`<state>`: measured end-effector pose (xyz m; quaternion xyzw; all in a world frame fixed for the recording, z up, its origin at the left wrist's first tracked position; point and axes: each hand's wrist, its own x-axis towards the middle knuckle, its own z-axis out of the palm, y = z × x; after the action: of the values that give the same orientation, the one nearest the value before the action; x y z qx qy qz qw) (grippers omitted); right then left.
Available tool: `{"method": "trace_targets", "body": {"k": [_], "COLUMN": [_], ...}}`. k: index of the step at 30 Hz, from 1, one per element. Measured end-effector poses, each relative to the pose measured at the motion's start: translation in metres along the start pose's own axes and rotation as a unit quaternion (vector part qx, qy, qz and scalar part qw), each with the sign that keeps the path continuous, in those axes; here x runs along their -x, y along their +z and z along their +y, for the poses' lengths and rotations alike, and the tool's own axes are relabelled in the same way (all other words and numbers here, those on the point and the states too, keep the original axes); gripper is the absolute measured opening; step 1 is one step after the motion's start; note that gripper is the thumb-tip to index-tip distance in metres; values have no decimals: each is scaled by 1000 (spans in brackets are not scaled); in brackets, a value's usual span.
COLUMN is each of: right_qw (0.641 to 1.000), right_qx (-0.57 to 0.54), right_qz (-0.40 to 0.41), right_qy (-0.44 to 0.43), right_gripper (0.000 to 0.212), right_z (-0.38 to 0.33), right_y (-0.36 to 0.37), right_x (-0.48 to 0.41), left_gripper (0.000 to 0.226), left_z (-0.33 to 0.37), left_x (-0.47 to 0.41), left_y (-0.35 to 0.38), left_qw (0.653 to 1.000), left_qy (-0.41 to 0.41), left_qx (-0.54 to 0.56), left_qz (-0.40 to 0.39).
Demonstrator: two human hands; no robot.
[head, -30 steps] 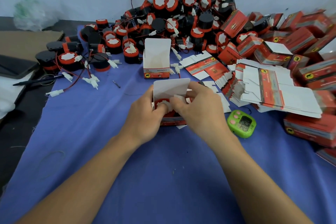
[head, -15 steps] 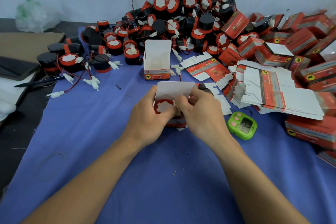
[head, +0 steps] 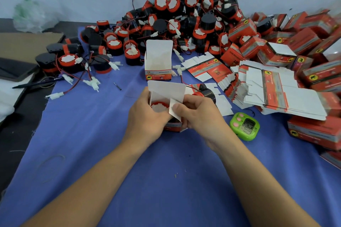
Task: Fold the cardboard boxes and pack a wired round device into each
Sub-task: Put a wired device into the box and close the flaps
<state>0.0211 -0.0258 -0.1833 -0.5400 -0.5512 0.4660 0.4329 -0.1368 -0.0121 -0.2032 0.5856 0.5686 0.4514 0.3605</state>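
On blue cloth, mid frame — gripping a box with curled left hand, round device inside; pinching its white side flap with right hand.

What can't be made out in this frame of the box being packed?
Head view: the round device in the held box shows only its top; its wire is hidden by the box walls, the left hand and the right hand.
Head view: the green timer display digits are too blurred.
Head view: the packed boxes at the right edge are cut off by the frame.
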Motion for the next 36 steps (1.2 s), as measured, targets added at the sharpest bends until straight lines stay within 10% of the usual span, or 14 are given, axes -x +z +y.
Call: {"method": "trace_targets", "body": {"k": [9,17,30,36], "right_qw": [996,996,991,994], "right_qx": [-34,-20,-3,-3], "right_qz": [74,81,129,103], "right_qy": [26,-27,26,-36], "right_gripper": [35,49,30,59], "right_z": [2,4,13,11], "right_y": [5,5,3,8], "right_x": [-2,-3,-13,-9], "left_gripper": [63,23,45,42], "left_z": [3,-3,0,-5], "left_x": [-13,-23,-26,-19], "left_y": [-36,-43,-41,-27], "left_qw": [951,953,941,972], "left_qy": [-36,-43,-67,-12], "left_qx": [195,172,253,151], "left_qz": [-237,-246,-214,-181]}}
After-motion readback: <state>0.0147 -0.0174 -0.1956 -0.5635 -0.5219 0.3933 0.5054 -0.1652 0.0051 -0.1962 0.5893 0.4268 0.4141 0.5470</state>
